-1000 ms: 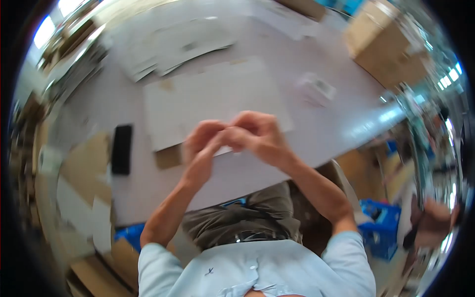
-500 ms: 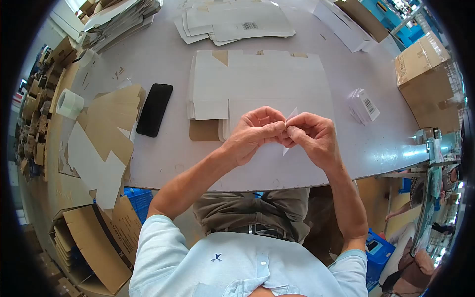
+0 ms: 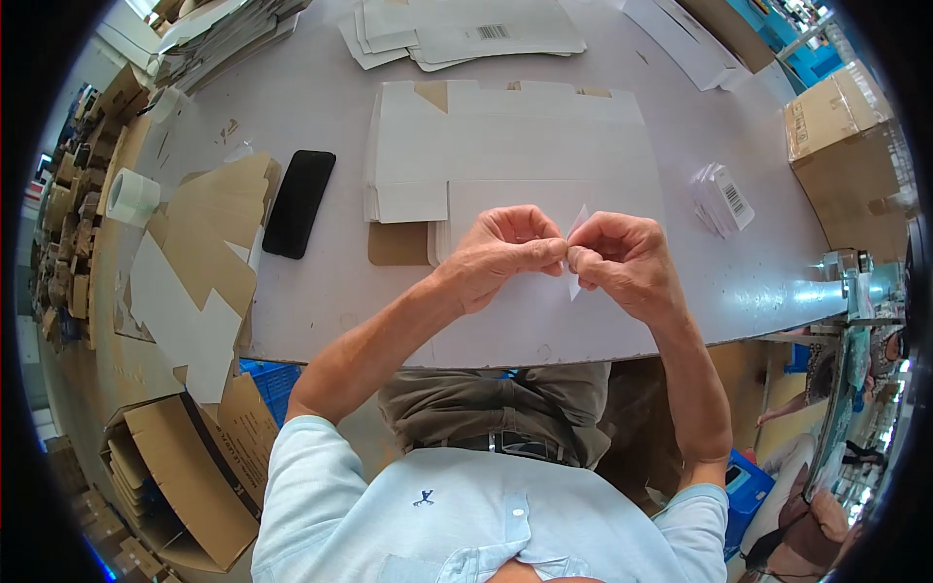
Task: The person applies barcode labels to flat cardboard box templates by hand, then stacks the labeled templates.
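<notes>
Tabletop, both hands pinching white slip

White slip now visible between fingers

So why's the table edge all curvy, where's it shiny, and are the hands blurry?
In the head view, the table has a bowed front edge, probably from a wide lens; glare streaks its right end; the left hand and right hand look fairly sharp.

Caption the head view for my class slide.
Left hand and right hand meet at a white slip, a flat carton beyond on the table.
</notes>
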Demonstrator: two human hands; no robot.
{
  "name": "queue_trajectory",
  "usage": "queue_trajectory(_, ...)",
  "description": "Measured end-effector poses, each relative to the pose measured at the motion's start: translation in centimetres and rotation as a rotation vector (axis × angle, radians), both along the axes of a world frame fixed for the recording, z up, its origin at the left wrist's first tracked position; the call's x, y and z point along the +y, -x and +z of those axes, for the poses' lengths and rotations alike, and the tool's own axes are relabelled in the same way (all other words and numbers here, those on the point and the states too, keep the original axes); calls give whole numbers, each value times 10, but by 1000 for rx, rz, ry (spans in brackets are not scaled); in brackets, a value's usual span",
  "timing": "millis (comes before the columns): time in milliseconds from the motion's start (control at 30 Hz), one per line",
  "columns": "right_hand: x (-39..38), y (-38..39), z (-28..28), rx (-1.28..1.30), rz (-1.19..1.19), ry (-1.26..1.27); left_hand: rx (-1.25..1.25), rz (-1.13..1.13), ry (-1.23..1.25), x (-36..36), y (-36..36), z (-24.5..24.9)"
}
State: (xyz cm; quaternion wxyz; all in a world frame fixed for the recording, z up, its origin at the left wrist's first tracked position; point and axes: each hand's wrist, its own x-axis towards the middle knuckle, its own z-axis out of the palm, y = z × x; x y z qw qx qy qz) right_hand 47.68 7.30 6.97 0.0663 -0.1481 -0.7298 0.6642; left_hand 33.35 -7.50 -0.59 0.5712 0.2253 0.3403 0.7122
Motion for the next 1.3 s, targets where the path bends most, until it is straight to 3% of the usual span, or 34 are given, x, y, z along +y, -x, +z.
queue_trajectory(567, -6, 2, -5, -36, -75, 133, -165, -97, -68, 4, 2, -7)
queue_trajectory(767, -2, 1, -14, -5, -102, 122, -75, -16, -37, 4, -6, 1)
queue_trajectory(833, -4, 2, -15, 47, -136, 168, 223, 130, -130, 3, -12, 11)
queue_trajectory(933, -5, 2, -20, 71, -146, 195, 384, 186, -146, 3, -11, 10)
queue_trajectory(1033, -5, 1, -18, 80, -122, 228, 227, 113, -202, 3, -9, 14)
queue_trajectory(1300, -16, 1, -23, 174, -201, 131, 350, 219, -151, 0, -17, 15)
